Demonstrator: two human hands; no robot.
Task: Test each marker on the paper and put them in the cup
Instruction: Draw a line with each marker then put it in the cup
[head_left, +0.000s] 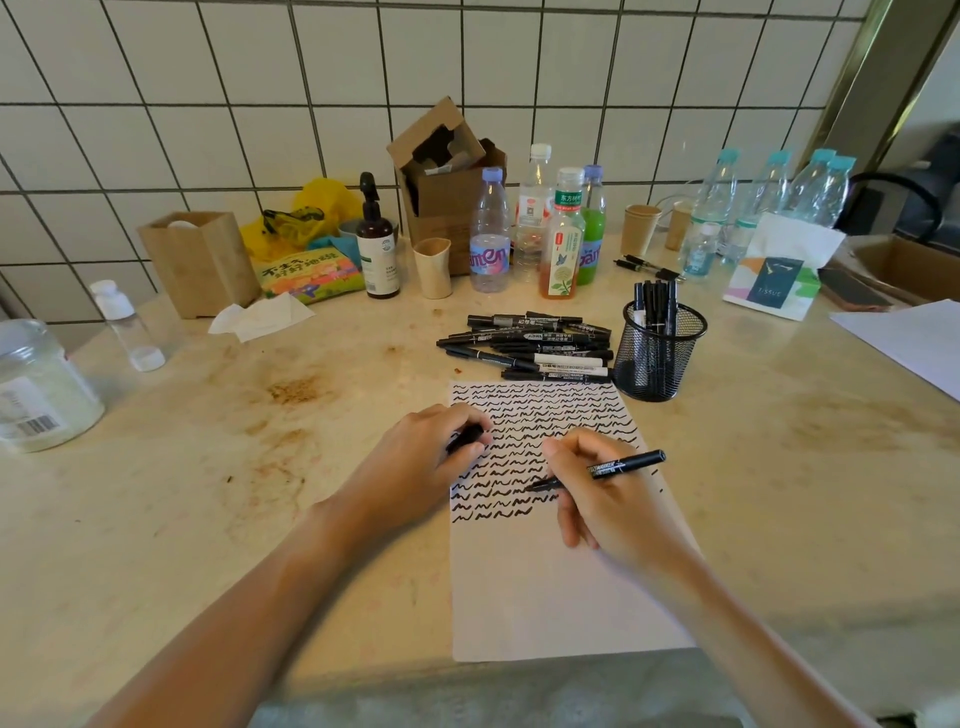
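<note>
A white sheet of paper (545, 587) lies on the table, its upper half filled with rows of black squiggles. My right hand (597, 499) grips a black marker (628, 462) with its tip down on the paper at the end of a squiggle row. My left hand (415, 462) rests on the paper's left edge and holds the marker's black cap (465, 436). Beyond the paper lies a pile of several black markers (535, 348). Right of the pile stands a black mesh cup (660, 358) with several markers upright in it.
Bottles (530, 228), paper cups (640, 228), a cardboard box (447, 182) and a wooden box (200, 260) line the tiled back wall. A jar (36, 384) and small bottle (127, 325) stand at left. A tissue pack (779, 270) and white sheet (914, 343) lie at right.
</note>
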